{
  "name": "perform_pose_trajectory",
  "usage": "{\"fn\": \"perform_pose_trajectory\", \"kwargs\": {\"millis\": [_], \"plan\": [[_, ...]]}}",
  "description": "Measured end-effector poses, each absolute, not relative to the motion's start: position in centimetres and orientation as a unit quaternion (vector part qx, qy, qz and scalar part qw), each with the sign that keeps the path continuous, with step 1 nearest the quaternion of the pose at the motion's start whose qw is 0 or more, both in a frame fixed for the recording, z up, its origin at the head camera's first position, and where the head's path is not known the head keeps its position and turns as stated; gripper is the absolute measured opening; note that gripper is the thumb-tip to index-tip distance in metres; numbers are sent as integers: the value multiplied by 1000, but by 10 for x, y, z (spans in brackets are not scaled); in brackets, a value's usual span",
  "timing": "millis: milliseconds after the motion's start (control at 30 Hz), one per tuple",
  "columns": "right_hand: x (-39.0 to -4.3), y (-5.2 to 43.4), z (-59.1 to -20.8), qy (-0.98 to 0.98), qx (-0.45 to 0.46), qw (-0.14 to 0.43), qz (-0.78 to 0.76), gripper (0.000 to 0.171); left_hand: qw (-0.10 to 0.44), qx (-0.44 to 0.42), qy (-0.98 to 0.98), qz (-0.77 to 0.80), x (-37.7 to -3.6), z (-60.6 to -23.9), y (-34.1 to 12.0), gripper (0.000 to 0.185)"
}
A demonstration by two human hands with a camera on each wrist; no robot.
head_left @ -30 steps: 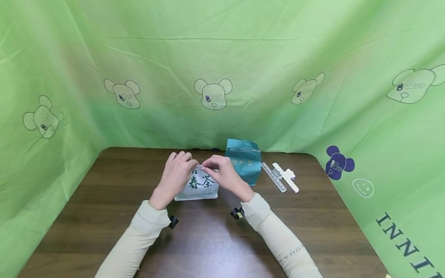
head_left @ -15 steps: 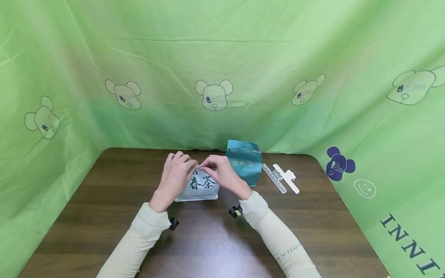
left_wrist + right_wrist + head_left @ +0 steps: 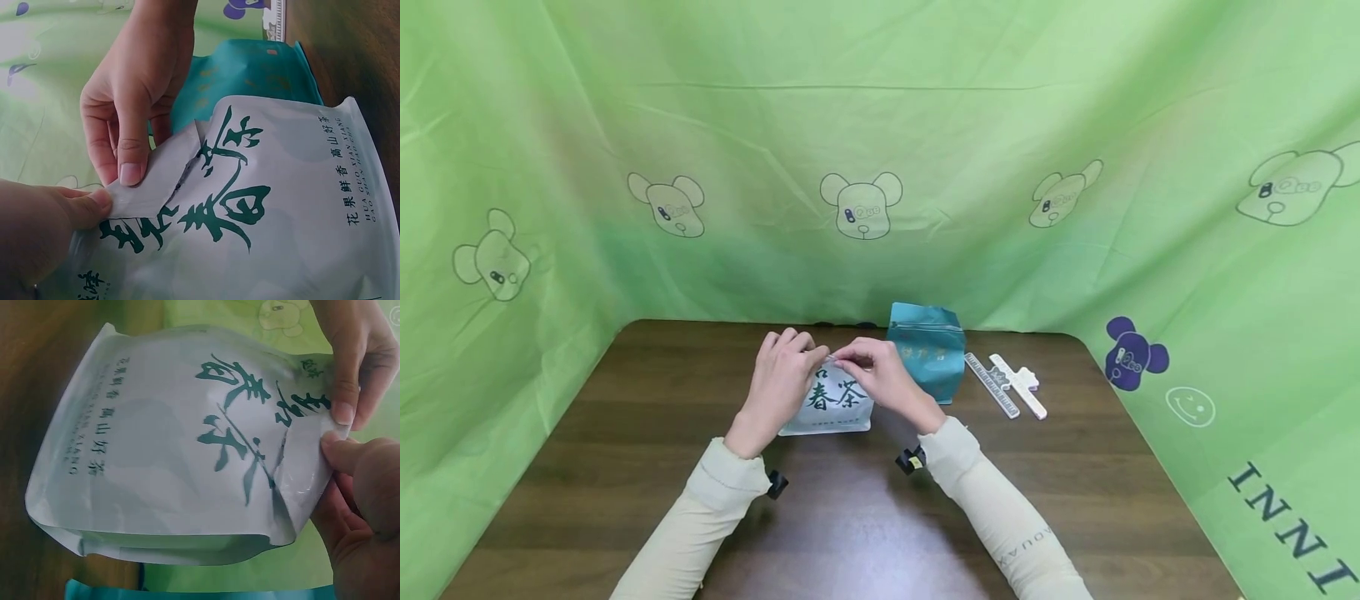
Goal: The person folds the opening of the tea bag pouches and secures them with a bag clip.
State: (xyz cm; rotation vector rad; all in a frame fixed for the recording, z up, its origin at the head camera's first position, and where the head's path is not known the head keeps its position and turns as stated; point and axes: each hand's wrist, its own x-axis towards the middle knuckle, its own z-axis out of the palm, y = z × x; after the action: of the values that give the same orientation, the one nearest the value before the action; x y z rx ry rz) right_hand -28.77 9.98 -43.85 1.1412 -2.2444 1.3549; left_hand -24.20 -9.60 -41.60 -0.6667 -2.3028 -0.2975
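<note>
A white tea bag (image 3: 837,410) with green characters stands upright on the table. My left hand (image 3: 777,379) pinches its top edge on the left. From the right, my right hand (image 3: 886,372) pinches the same edge, close to the left thumb. In the left wrist view, a corner flap (image 3: 159,175) of the bag top is folded down over the printed front, with the right thumb (image 3: 130,164) pressing on it. The right wrist view shows both thumbs side by side on the folded flap (image 3: 306,465); most other fingers are behind the bag.
Just behind and right of the white bag stands a teal bag (image 3: 927,354). Two sealing clips, one ruler-marked (image 3: 994,387) and one white (image 3: 1021,388), lie to its right on the brown wooden table (image 3: 647,417). A green curtain (image 3: 760,250) hangs behind.
Both hands stay at the top of the white bag, with only slight finger shifts along the fold. The bags and clips have not moved.
</note>
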Motion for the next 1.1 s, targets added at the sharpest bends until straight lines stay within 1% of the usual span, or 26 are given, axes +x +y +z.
{"fn": "perform_pose_trajectory", "kwargs": {"millis": [200, 400, 600, 700, 900, 1100], "plan": [[-288, 102, -442, -780, 391, 145, 467, 13, 359, -259, -889, -119, -244, -418, -94, 7], [-290, 105, -447, -798, 366, 150, 455, 9, 360, -262, -887, -124, -245, -420, -94, 8], [-290, 106, -451, -786, 403, 178, 435, 15, 359, -262, -886, -133, -245, -420, -95, 10], [-289, 106, -453, -785, 407, 183, 429, 18, 360, -261, -886, -130, -245, -422, -96, 9], [-289, 107, -453, -792, 405, 169, 424, 20, 364, -263, -884, -129, -246, -424, -97, 8], [-288, 109, -458, -805, 346, 147, 458, 13, 360, -266, -885, -130, -245, -426, -97, 9]]}}
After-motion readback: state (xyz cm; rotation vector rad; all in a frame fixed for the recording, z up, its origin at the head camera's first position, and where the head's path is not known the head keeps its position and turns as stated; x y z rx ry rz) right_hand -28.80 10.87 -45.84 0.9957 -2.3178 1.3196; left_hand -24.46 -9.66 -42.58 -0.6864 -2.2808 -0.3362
